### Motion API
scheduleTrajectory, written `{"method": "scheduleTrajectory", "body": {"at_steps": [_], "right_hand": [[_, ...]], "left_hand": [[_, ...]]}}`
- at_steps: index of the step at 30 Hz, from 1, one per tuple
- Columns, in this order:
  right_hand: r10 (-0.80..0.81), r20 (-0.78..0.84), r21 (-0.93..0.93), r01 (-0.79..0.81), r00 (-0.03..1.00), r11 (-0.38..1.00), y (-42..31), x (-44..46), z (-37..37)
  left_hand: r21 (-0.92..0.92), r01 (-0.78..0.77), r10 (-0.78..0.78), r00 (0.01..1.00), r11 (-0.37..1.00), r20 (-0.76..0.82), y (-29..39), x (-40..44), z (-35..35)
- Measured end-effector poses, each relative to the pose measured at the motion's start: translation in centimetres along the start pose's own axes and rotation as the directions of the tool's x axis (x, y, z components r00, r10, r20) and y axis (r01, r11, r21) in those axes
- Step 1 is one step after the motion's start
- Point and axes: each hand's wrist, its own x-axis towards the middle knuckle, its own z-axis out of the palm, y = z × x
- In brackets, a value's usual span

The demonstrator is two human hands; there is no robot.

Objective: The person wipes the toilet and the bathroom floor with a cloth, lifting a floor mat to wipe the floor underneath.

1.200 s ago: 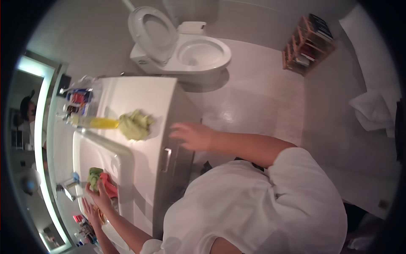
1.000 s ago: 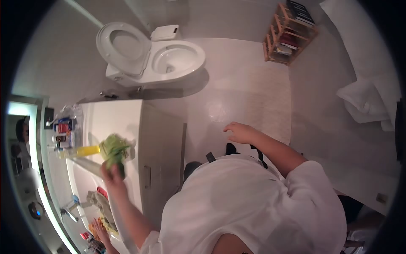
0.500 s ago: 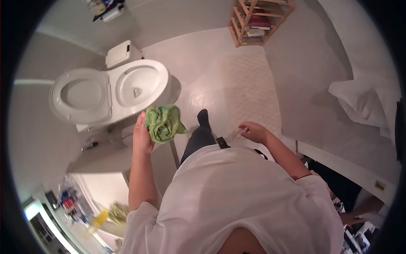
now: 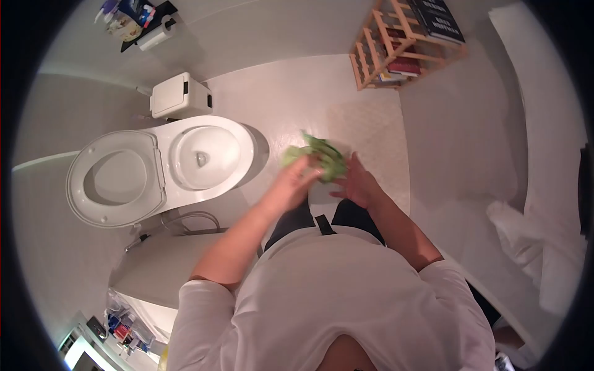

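A crumpled green cloth (image 4: 328, 153) hangs in front of my body, a little blurred by motion. My left hand (image 4: 294, 183) is closed on its near side. At the cloth's right edge my right hand (image 4: 361, 183) has its fingers apart; whether they touch the fabric I cannot tell. To the left stands a white toilet (image 4: 238, 151) with its lid and seat (image 4: 117, 176) raised.
A small white bin (image 4: 173, 99) sits beside the toilet against the wall. Farther off are a wooden shelf rack (image 4: 365, 59) with books, a pale floor mat (image 4: 383, 130), and a white curtain (image 4: 526, 241) at right. A counter with bottles (image 4: 127, 324) is at lower left.
My left hand has carried the green cloth from beside the toilet rightward to the front of my body. My right hand has come up close to it. The view has shifted forward.
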Motion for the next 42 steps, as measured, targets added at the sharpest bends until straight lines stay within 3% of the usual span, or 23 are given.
{"method": "scheduleTrajectory", "body": {"at_steps": [1,2,4,6,7,9,10,13,14,17,20,22,23,25,26,27,29,31,35,38,42], "right_hand": [[-0.051,0.161,0.118,0.032,0.986,0.992,-1.8,1.1,1.2],[-0.112,0.309,0.239,0.037,0.944,0.970,-3.2,2.4,1.9],[-0.114,0.246,0.061,0.102,0.963,0.993,-5.4,5.4,1.6],[-0.111,0.198,-0.124,0.137,0.974,0.983,-8.3,7.3,2.7],[-0.056,0.167,-0.184,0.087,0.984,0.979,-9.2,8.3,2.9],[0.059,0.108,-0.315,-0.023,0.992,0.949,-11.1,10.3,3.3],[0.132,0.198,-0.369,-0.052,0.971,0.928,-11.5,11.4,3.1],[0.140,0.336,-0.741,0.170,0.931,0.649,-14.4,14.9,1.5],[0.020,0.277,-0.611,0.160,0.961,0.775,-14.5,16.2,0.4],[-0.088,0.093,-0.568,0.125,0.992,0.814,-16.6,19.1,-2.5],[0.330,-0.008,-0.265,-0.321,0.944,0.909,-17.1,21.7,-5.9],[0.359,0.036,-0.261,-0.338,0.933,0.904,-17.3,24.3,-6.1],[0.372,0.058,-0.253,-0.347,0.926,0.903,-17.1,25.8,-6.4],[0.231,0.105,-0.479,-0.155,0.967,0.864,-16.9,30.5,-6.9],[0.231,0.057,-0.508,-0.171,0.971,0.844,-17.2,33.1,-7.5],[0.225,0.015,-0.540,-0.182,0.974,0.822,-18.1,35.8,-8.1],[0.094,0.056,-0.575,-0.045,0.994,0.817,-19.2,39.9,-9.0],[-0.040,-0.023,-0.653,0.015,0.999,0.757,-20.5,43.3,-10.0],[0.003,0.028,-0.562,0.013,1.000,0.827,-23.9,47.5,-13.8],[0.007,0.058,-0.524,0.024,0.998,0.851,-25.7,48.5,-15.7],[-0.057,0.001,-0.605,0.046,0.998,0.795,-25.0,49.0,-15.4]], "left_hand": [[-0.012,-0.089,0.090,0.995,0.996,0.044,-0.4,0.7,1.0],[-0.072,-0.083,0.088,0.994,0.994,0.072,-0.4,1.6,1.4],[-0.195,-0.067,0.092,0.989,0.978,0.118,-0.2,3.4,1.7],[-0.195,-0.121,0.076,0.972,0.973,-0.223,-3.8,5.9,1.9],[-0.187,-0.143,0.059,0.917,0.972,-0.395,-4.7,7.2,1.8],[-0.165,0.103,-0.178,0.821,0.981,-0.543,-4.8,9.1,1.7],[-0.175,0.225,-0.285,0.740,0.958,-0.610,-4.8,10.2,1.6],[-0.311,0.251,-0.391,0.727,0.917,-0.565,-7.3,13.3,2.9],[-0.241,0.232,-0.334,0.685,0.942,-0.648,-10.0,14.6,3.7],[-0.294,0.186,-0.348,0.514,0.938,-0.784,-10.9,19.2,5.6],[-0.205,0.325,-0.380,0.691,0.923,-0.615,-9.7,22.4,5.9],[-0.104,0.346,-0.352,0.807,0.933,-0.474,-11.6,23.9,5.3],[-0.116,0.293,-0.310,0.805,0.949,-0.506,-13.1,24.0,4.4],[-0.143,0.190,-0.238,0.799,0.971,-0.553,-14.9,23.6,0.9],[0.161,0.291,-0.120,0.750,0.943,-0.650,-17.5,22.8,-0.7],[0.435,0.394,0.032,0.710,0.809,-0.704,-20.0,21.9,-2.3],[0.480,0.481,0.052,0.665,0.734,-0.745,-23.9,19.5,-4.8],[0.574,0.515,-0.002,0.745,0.637,-0.667,-26.2,17.4,-5.8],[0.805,0.439,-0.061,0.889,0.398,-0.454,-30.2,13.9,-6.9],[0.881,0.400,-0.081,0.916,0.252,-0.392,-30.5,11.3,-7.4],[0.945,0.253,0.085,0.958,0.205,-0.275,-31.6,8.4,-9.1]]}}
